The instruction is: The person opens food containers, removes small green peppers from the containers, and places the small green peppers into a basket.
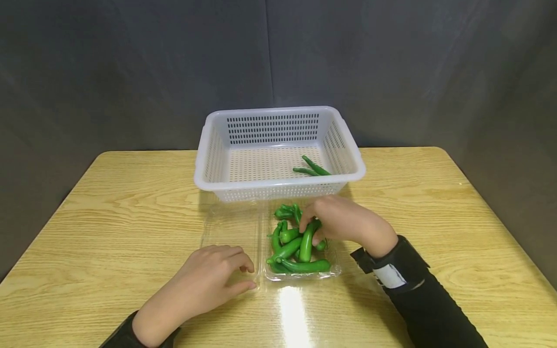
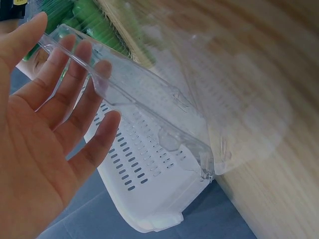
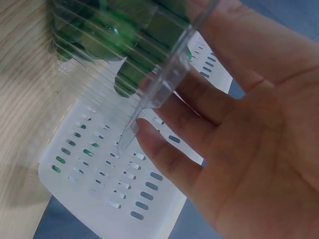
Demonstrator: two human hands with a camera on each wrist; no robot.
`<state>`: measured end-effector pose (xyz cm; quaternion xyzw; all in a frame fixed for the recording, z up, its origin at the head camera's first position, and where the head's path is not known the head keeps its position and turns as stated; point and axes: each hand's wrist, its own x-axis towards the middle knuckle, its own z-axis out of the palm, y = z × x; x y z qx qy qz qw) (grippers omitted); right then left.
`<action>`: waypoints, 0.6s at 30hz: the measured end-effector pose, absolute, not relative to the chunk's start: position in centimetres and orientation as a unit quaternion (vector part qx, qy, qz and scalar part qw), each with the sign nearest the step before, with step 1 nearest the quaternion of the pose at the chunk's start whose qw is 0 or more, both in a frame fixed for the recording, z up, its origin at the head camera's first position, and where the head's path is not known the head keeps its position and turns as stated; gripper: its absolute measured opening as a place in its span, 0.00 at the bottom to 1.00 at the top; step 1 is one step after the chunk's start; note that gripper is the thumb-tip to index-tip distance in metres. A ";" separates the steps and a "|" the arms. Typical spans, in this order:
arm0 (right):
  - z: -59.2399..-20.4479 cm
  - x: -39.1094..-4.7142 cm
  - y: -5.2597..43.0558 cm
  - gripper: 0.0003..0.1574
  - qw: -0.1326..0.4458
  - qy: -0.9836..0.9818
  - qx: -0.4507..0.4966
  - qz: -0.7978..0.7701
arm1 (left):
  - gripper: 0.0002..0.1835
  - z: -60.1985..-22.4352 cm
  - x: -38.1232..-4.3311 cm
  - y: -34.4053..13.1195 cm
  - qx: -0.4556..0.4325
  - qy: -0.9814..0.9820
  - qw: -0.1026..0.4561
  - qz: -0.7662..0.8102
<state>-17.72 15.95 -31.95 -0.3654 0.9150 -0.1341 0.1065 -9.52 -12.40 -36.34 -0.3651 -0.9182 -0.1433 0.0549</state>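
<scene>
A clear plastic clamshell box lies unfolded, its lid half (image 1: 232, 227) on the left and its tray half (image 1: 300, 277) on the right. Several green chili peppers (image 1: 289, 249) are heaped in the tray. Reaching in from the right, my right hand (image 1: 348, 220) has a thick green pepper (image 1: 307, 244) between thumb and fingers. In the right wrist view the tray's wall partly hides those fingertips. My left hand (image 1: 213, 273) is at the lid's near edge with loosely bent fingers and nothing in its grasp; the left wrist view shows its spread fingers (image 2: 102, 132) beside the clear lid.
Behind the box stands a white perforated basket (image 1: 278, 184), close to its far edge. A few green peppers (image 1: 316, 166) lie at the basket's right front. Both stand on a wooden table (image 1: 109, 208), with dark grey partitions (image 1: 174, 72) at the back and sides.
</scene>
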 end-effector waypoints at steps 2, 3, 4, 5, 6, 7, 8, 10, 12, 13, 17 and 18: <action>-31.9 -17.7 15.9 0.18 0.108 0.915 -0.365 -0.136 | 0.13 -36.3 -9.5 -12.4 -0.366 -0.918 0.057 -0.144; -31.9 -17.7 15.9 0.17 0.108 0.915 -0.365 -0.136 | 0.12 -36.3 -9.5 -12.4 -0.366 -0.918 0.057 -0.144; -32.0 -17.7 15.9 0.17 0.108 0.915 -0.365 -0.136 | 0.12 -36.3 -9.5 -12.4 -0.366 -0.917 0.058 -0.145; -32.0 -17.7 15.9 0.17 0.107 0.915 -0.365 -0.136 | 0.12 -36.3 -9.5 -12.4 -0.367 -0.917 0.058 -0.146; -32.0 -17.7 15.9 0.17 0.108 0.916 -0.363 -0.136 | 0.12 -36.3 -9.5 -12.4 -0.366 -0.917 0.058 -0.146; -32.0 -17.7 15.9 0.17 0.108 0.916 -0.363 -0.136 | 0.13 -36.3 -9.5 -12.4 -0.366 -0.917 0.058 -0.146; -32.0 -17.8 15.9 0.17 0.108 0.915 -0.363 -0.136 | 0.13 -36.3 -9.5 -12.4 -0.367 -0.917 0.057 -0.146; -32.0 -17.8 15.9 0.17 0.106 0.915 -0.365 -0.137 | 0.13 -36.4 -9.5 -12.4 -0.367 -0.917 0.057 -0.145; -32.0 -17.8 15.9 0.17 0.106 0.914 -0.367 -0.138 | 0.13 -36.4 -9.5 -12.4 -0.366 -0.917 0.057 -0.145; -32.0 -17.8 15.9 0.17 0.105 0.914 -0.367 -0.139 | 0.13 -36.4 -9.5 -12.4 -0.367 -0.917 0.057 -0.145; -32.0 -17.8 16.0 0.16 0.101 0.913 -0.371 -0.139 | 0.13 -36.4 -9.5 -12.4 -0.367 -0.917 0.055 -0.145; -32.0 -17.8 16.0 0.16 0.097 0.913 -0.372 -0.139 | 0.13 -36.4 -9.5 -12.4 -0.367 -0.917 0.054 -0.145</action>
